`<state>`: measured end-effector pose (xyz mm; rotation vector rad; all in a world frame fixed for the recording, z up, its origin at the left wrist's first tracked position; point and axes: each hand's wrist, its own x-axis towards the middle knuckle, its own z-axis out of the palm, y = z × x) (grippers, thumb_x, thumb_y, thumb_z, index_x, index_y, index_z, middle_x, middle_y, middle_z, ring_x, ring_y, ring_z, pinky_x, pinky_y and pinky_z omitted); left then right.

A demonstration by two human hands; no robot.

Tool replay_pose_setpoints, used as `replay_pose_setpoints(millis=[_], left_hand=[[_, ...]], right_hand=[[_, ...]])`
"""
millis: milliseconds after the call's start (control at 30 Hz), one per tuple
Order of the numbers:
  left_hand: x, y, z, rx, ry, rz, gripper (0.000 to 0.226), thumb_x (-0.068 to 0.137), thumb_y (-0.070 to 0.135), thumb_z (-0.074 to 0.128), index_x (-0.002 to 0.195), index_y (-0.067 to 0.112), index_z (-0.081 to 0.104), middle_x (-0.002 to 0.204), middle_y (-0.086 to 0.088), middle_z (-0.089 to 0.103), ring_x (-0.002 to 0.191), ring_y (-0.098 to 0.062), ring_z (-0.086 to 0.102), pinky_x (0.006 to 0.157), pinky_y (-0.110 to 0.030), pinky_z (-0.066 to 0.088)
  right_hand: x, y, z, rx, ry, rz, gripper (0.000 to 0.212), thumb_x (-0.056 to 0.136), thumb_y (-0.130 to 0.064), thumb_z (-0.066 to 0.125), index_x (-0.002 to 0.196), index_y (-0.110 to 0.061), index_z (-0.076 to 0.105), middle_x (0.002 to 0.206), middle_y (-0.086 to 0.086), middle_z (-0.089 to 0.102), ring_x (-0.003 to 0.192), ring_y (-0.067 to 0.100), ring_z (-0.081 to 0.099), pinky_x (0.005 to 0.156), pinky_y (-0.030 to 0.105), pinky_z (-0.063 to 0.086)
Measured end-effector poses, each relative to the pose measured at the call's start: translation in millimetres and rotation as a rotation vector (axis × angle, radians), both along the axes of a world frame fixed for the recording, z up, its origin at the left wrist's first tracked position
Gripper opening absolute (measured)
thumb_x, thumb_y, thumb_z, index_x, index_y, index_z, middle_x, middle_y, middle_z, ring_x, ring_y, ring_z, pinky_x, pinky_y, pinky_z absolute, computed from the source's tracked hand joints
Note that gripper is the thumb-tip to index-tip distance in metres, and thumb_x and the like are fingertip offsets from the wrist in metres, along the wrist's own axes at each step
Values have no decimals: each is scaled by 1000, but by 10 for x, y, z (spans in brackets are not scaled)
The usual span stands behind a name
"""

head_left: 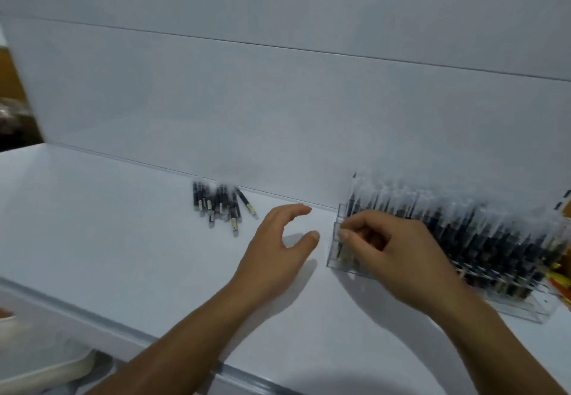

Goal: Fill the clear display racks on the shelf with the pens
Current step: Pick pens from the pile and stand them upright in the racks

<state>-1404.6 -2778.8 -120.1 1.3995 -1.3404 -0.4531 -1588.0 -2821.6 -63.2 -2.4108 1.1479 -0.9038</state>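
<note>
On the shelf [123,240], near the back wall [278,101]: small heap of loose pens [219,206], dark barrels lying flat and crossed over one another, not yet racked.
Clear display rack [333,252]: standing at the right, close against the back wall, stepped in rows with the front lower than the back.
Rack contents: packed nearly end to end with upright pens [448,234], dark bodies under pale caps; too blurred for a row-by-row count of empty slots.
Rack's left end: bare clear walls at the near corner, seemingly the thinnest-filled part, with a few dark barrels low down behind the fingers.
Right grip [386,249]: at the rack's left end, fingers curled into a narrow pinch just over the front-left compartment; cannot tell whether pinching a pen or only touching the rack's edge.
Left grip [278,240]: wide and relaxed, holding nothing, hovering over bare shelf between the heap and the rack, touching neither.
Done so far: judged well along, with most of this rack filled.
Left to do: carrying the heap across and standing each pen in a remaining slot, probably at the left end; no judging of any further racks past the right edge.
Far right edge: orange and yellow things [559,280] just beside the rack, too cropped to name.
Lower left: white rounded object [37,367] below the shelf's front edge, partly cut off.
</note>
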Motion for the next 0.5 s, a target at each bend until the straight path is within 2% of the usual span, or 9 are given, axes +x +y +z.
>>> replay_pose_setpoints(millis=[67, 133, 233, 300, 367, 433, 500], left_hand=[[344, -28, 51, 23, -38, 100, 32, 90, 34, 62, 121, 39, 55, 123, 28, 49, 114, 10, 45, 93, -16, 34], [726, -65, 68, 70, -133, 220, 30, 90, 30, 62, 120, 32, 58, 118, 18, 53, 109, -2, 51, 89, -22, 37], [1239, -141, 32, 169, -366, 349, 19, 88, 28, 61, 106, 22, 62, 105, 5, 59, 101, -19, 57, 86, -35, 47], [1488, -215, -30, 256, -460, 370, 31, 89, 38, 56, 111, 18, 61, 114, -2, 60, 110, -25, 54, 93, -40, 45], [1654, -319, -91, 339, -534, 362, 46, 92, 45, 50, 127, 16, 55, 133, -6, 53, 125, -27, 45, 104, -41, 38], [1726, -447, -138, 389, -576, 340, 54, 96, 46, 46, 141, 17, 44, 149, -7, 39, 139, -26, 31, 113, -40, 27], [1756, -564, -143, 411, -680, 291, 51, 99, 42, 39, 144, 18, 38, 152, -10, 33, 141, -27, 24, 114, -39, 22]], right_hand=[[344, 15, -104, 37, 42, 134, 14, 88, -46, 61, 96, -39, 68, 85, -27, 66, 76, -6, 61, 68, 15, 48], [706, -27, -236, 92, 102, 224, 22, 92, -46, 57, 111, -39, 64, 108, -24, 64, 89, -6, 60, 83, 23, 51], [1219, -175, -432, 151, 187, 289, 33, 97, -46, 49, 129, -37, 54, 134, -18, 51, 116, 1, 49, 100, 26, 40], [1519, -294, -506, 145, 202, 315, 31, 100, -39, 44, 126, -29, 56, 134, -9, 51, 122, 12, 47, 101, 31, 39], [1780, -438, -546, 110, 212, 300, 30, 101, -31, 41, 121, -19, 59, 129, 0, 53, 118, 21, 49, 99, 37, 42], [1992, -606, -591, 85, 242, 254, 34, 103, -30, 37, 128, -14, 55, 135, 6, 48, 123, 25, 45, 104, 39, 39], [2147, -752, -664, 65, 311, 219, 42, 104, -31, 32, 139, -12, 46, 144, 10, 41, 133, 28, 37, 111, 40, 31]])
